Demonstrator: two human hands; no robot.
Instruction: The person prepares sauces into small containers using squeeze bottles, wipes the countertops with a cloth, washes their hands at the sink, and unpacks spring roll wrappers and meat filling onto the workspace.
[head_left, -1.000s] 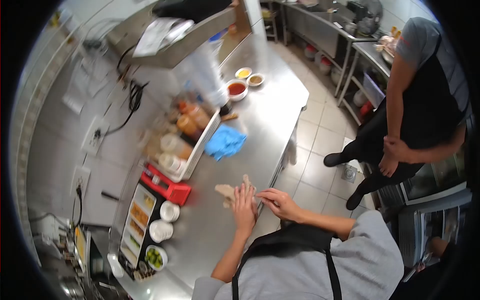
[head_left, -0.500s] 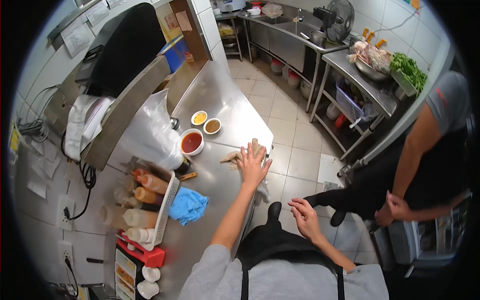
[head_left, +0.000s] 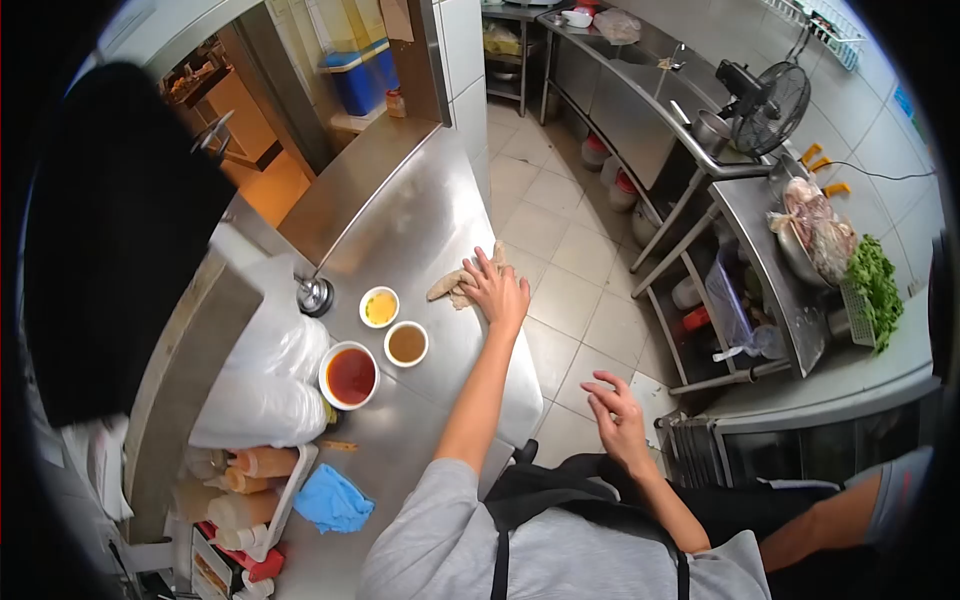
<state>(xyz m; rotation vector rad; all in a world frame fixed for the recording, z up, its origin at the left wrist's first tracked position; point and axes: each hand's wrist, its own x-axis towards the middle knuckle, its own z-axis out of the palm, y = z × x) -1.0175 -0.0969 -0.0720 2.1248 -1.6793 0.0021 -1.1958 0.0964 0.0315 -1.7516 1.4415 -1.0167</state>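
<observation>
Cloth [head_left: 446, 286] (one, beige) lies under the spread left hand [head_left: 499, 298]; right hand [head_left: 621, 424] loose, empty; three bowls [head_left: 407, 344] nearby.

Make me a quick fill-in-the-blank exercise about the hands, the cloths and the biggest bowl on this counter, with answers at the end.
1. The left hand rests on a cloth coloured ____.
2. The right hand holds ____.
3. The crumpled cloth near the bottles is ____.
4. The biggest bowl holds ____ liquid.

Missing words: beige; nothing; blue; red.
</observation>
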